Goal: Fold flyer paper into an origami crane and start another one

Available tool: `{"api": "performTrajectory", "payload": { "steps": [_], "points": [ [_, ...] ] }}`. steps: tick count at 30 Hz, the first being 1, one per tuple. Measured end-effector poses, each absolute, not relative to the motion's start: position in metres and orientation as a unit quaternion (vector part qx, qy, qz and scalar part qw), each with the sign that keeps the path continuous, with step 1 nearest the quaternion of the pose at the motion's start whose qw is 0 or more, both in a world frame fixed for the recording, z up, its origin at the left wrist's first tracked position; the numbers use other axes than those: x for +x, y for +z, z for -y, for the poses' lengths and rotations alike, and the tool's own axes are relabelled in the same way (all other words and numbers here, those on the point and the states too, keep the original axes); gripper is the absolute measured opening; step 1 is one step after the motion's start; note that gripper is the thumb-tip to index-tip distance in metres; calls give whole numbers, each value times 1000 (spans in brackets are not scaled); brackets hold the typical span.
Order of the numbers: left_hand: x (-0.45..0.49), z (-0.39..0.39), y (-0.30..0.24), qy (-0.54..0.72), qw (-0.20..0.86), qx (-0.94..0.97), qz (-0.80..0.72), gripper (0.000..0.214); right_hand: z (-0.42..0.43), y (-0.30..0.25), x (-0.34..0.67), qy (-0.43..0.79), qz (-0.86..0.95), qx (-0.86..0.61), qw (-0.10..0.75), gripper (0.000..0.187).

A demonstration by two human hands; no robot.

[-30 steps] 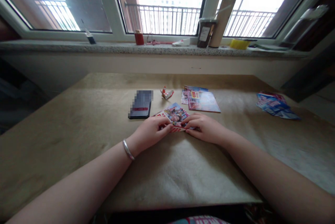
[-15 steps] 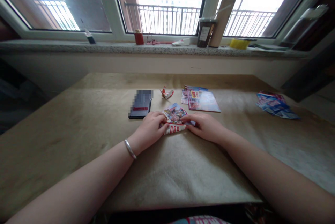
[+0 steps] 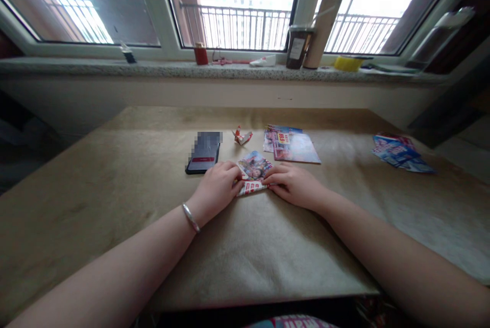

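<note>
vs 1 s ago: folded flyer (image 3: 253, 170) looks narrower, its left corner no longer sticks out past the left hand, and a red-and-white flap now shows at its near edge. Both hands sit closer together. Phone and the other papers are unchanged.

Pose: both forearms reach in from the near table edge, palms down. Left hand (image 3: 216, 187) has its fingers curled, tips pressed on the flyer's left edge. Right hand (image 3: 293, 185) has its fingers together, tips clamped on the right edge. Can't tell whether the thumbs are under the paper. The flyer lies on the table (image 3: 115, 174) between the two hands, mid-table.

Count:
- 1 folded flyer in hand
- 1 phone (image 3: 202, 155) just left of it
- 1 small folded paper figure (image 3: 242, 136) behind it
- 2 flyer piles: one (image 3: 291, 146) near, one (image 3: 400, 153) well apart at right
- 1 bracelet (image 3: 190, 217) on the left wrist
</note>
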State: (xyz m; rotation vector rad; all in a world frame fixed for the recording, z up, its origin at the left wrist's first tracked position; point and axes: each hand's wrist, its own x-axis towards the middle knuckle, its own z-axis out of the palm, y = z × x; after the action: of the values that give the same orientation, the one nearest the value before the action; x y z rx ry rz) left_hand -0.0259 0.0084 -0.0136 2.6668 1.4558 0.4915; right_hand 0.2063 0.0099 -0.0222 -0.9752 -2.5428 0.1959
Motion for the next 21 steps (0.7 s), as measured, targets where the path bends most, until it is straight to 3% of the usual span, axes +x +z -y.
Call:
{"api": "performTrajectory", "payload": {
  "steps": [10, 21],
  "points": [
    [-30, -8, -12, 184, 40, 870, -456, 14, -7, -21, 204, 27, 915, -360, 182, 27],
    [-33, 5, 4, 98, 5, 904, -415, 24, -7, -21, 203, 22, 906, -381, 180, 28]
  ]
}}
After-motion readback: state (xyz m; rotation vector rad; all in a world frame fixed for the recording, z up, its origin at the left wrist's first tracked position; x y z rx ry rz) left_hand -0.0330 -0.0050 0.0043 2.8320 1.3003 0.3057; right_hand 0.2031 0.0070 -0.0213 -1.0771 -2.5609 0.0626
